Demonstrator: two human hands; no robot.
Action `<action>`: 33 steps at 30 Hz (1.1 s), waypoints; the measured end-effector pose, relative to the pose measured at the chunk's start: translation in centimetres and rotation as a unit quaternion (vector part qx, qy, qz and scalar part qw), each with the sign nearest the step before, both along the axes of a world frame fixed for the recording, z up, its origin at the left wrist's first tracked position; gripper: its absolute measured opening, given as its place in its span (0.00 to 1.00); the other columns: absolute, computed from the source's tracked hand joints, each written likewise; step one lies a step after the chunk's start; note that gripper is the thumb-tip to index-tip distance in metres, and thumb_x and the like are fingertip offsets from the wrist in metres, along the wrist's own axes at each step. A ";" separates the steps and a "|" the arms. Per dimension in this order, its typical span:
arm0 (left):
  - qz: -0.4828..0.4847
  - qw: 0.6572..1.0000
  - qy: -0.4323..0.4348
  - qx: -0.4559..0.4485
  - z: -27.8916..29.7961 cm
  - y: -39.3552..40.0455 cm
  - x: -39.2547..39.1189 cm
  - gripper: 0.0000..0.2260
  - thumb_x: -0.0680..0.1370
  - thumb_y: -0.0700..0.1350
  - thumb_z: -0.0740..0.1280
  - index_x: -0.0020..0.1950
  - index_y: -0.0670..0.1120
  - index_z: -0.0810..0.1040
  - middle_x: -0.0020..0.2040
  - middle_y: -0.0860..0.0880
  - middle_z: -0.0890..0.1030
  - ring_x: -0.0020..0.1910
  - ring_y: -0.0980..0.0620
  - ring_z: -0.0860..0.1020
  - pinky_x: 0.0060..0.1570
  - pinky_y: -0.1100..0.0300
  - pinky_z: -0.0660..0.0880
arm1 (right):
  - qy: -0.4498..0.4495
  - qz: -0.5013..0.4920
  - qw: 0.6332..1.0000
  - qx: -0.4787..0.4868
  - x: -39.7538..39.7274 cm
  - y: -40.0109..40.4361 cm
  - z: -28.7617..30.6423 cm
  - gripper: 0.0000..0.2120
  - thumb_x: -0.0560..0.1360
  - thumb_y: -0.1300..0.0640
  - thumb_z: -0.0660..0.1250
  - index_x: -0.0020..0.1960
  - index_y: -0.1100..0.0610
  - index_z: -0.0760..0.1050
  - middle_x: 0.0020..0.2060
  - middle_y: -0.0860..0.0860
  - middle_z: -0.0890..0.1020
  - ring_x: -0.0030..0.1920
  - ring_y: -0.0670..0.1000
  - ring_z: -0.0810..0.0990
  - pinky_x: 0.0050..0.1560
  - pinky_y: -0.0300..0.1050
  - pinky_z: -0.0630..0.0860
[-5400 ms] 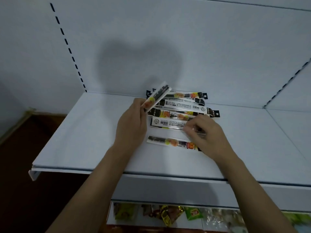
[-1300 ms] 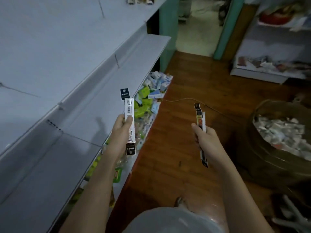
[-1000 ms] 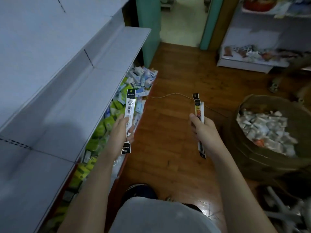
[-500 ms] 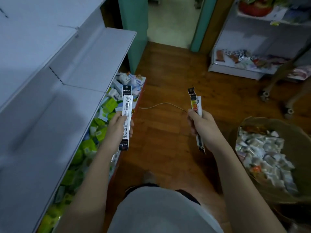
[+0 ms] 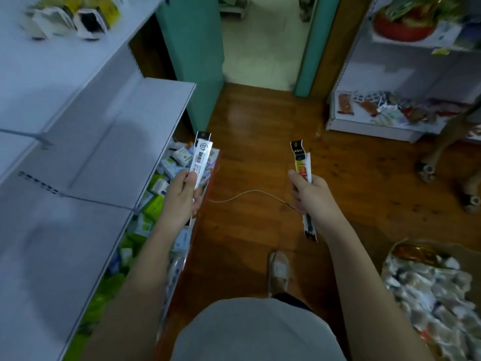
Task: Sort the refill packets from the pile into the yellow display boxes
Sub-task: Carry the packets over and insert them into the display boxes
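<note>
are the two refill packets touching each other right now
Apart. The head view shows the left hand holding one refill packet and the right hand holding the other packet, with bare wooden floor between them.

Looking down at yourself, you've got both forearms bare all the way up to where they leave the view, no sleeves, no watch, no rings on your left hand (image 5: pixel 182 196) or your right hand (image 5: pixel 311 195). Below them sits a plain pale grey garment (image 5: pixel 256 332), smooth and unmarked, with a dark edge showing at its far side. Ahead of that, one light, worn-looking shoe (image 5: pixel 279 272) shows.
</note>
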State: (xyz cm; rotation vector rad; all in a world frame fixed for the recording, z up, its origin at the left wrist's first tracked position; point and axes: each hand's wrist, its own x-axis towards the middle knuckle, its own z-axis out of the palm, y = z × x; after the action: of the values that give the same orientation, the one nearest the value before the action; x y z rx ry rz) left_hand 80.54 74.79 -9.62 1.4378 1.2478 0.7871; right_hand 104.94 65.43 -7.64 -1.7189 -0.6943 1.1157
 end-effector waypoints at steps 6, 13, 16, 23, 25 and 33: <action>0.090 0.994 -0.057 0.002 2.7 7.1 6.7 0.14 0.86 0.49 0.54 0.40 0.53 0.67 0.27 0.53 0.63 0.24 0.53 0.59 0.22 0.60 0.60 | -0.025 0.031 0.999 0.035 9.5 10.0 2.5 0.12 0.82 0.50 0.62 0.42 0.55 0.70 0.29 0.47 0.68 0.27 0.46 0.65 0.29 0.42 0.62; 0.150 0.986 -0.061 0.027 4.1 13.3 11.0 0.07 0.86 0.43 0.55 0.51 0.48 0.70 0.35 0.51 0.78 0.28 0.48 0.75 0.28 0.57 0.75 | -0.013 0.067 0.997 0.044 13.8 20.0 3.8 0.15 0.84 0.50 0.58 0.44 0.58 0.74 0.32 0.50 0.75 0.32 0.48 0.74 0.35 0.42 0.72; 0.172 0.982 -0.058 0.048 4.0 17.0 12.0 0.08 0.86 0.45 0.55 0.55 0.41 0.69 0.36 0.47 0.75 0.27 0.49 0.71 0.26 0.58 0.72 | -0.022 0.134 0.990 0.030 14.3 24.1 3.0 0.19 0.84 0.45 0.56 0.43 0.58 0.73 0.28 0.49 0.73 0.27 0.49 0.72 0.30 0.43 0.71; 0.174 0.978 -0.099 0.065 3.3 28.5 13.1 0.10 0.86 0.46 0.54 0.55 0.45 0.72 0.33 0.45 0.70 0.25 0.49 0.63 0.23 0.58 0.63 | -0.052 0.137 0.989 -0.001 13.6 35.8 2.4 0.12 0.83 0.46 0.61 0.48 0.55 0.70 0.28 0.46 0.66 0.26 0.44 0.64 0.26 0.38 0.63; 0.192 0.973 -0.097 0.086 3.7 32.3 13.2 0.10 0.87 0.47 0.53 0.51 0.48 0.72 0.33 0.40 0.71 0.23 0.46 0.65 0.21 0.58 0.65 | -0.071 0.130 0.989 -0.002 13.2 40.1 2.9 0.10 0.82 0.49 0.63 0.46 0.54 0.69 0.30 0.47 0.66 0.26 0.45 0.64 0.27 0.39 0.64; 0.238 0.957 -0.156 0.062 7.5 45.6 11.0 0.09 0.86 0.45 0.54 0.51 0.44 0.70 0.34 0.45 0.68 0.24 0.56 0.65 0.24 0.63 0.58 | -0.044 0.092 0.992 0.074 8.6 56.0 6.9 0.14 0.83 0.53 0.60 0.41 0.55 0.75 0.27 0.46 0.70 0.23 0.44 0.66 0.27 0.40 0.63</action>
State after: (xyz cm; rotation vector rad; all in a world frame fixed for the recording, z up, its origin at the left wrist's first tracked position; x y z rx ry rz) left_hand 91.50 120.39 -2.10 1.0572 1.3272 1.3826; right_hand 113.49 121.44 -0.71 -1.6101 -0.9828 1.0872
